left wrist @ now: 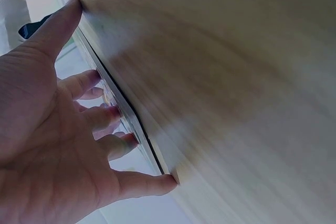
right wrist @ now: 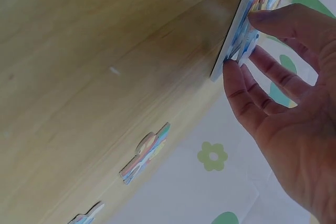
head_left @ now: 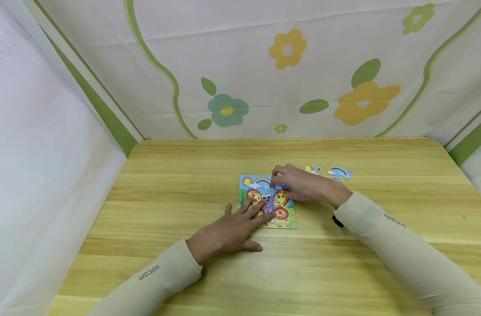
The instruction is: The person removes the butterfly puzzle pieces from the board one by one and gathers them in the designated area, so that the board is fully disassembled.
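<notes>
**Left hand [head_left: 232, 228] on the puzzle [head_left: 281, 213], right hand [head_left: 303, 182] pinching a piece [right wrist: 248, 50]**

At the far left, a white cloth [head_left: 47, 145] hangs beside the table [head_left: 177, 188], with more of it rising beyond both hands. The left sleeve [head_left: 157, 272] is pale and lettered, and reaches in to the left hand. That hand is spread wide, holding nothing: its three middle fingers rest on the puzzle, while its thumb and little finger touch the table on either side.

The puzzle lies flat between the two hands, partly under the left fingers, showing a butterfly, a sun and a rainbow. At its far right corner the right hand is bent over, thumb and fingers closed around the piece, which tilts against the puzzle.

Just beyond the right hand lies a yellow-and-blue piece [head_left: 313, 170], partly hidden by it. Further right, beyond the right wrist, lies a rainbow piece [head_left: 340, 173]. The right sleeve [head_left: 394, 237] matches the left one.
</notes>
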Demonstrator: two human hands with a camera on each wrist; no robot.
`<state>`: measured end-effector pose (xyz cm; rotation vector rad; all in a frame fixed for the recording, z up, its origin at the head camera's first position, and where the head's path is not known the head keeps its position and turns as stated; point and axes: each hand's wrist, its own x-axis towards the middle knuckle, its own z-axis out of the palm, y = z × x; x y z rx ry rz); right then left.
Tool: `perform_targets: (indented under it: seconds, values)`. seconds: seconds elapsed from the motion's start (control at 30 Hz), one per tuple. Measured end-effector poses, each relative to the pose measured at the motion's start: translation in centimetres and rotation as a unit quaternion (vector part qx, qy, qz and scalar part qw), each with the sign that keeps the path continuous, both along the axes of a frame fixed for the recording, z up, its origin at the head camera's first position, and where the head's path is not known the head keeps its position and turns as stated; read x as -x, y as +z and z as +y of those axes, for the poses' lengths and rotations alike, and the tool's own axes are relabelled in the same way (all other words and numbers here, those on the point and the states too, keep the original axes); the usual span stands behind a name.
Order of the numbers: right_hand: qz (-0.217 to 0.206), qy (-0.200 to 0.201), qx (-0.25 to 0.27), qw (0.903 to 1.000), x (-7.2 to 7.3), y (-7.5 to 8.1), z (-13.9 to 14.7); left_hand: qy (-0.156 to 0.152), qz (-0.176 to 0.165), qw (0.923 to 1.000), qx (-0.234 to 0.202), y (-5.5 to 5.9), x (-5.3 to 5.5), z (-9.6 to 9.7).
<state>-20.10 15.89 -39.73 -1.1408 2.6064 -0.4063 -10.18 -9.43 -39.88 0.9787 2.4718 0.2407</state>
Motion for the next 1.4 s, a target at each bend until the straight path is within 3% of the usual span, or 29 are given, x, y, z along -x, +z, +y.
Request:
perform_targets:
  seconds: [0.83,1.13,1.4]
  values:
    - [0.006,-0.007,0.026,0.9996,0.3,-0.2,0.8,0.001,0.003,1.0,0.0,0.0,0.0,0.1]
    - [0.039,-0.02,0.046,0.998,0.2,0.2,2.6,-0.001,0.002,1.0,-0.003,-0.1,0.0,0.0]
    - [0.036,-0.047,0.049,0.997,0.1,1.2,5.1,0.0,-0.002,0.9999,-0.014,0.0,-0.1,-0.1]
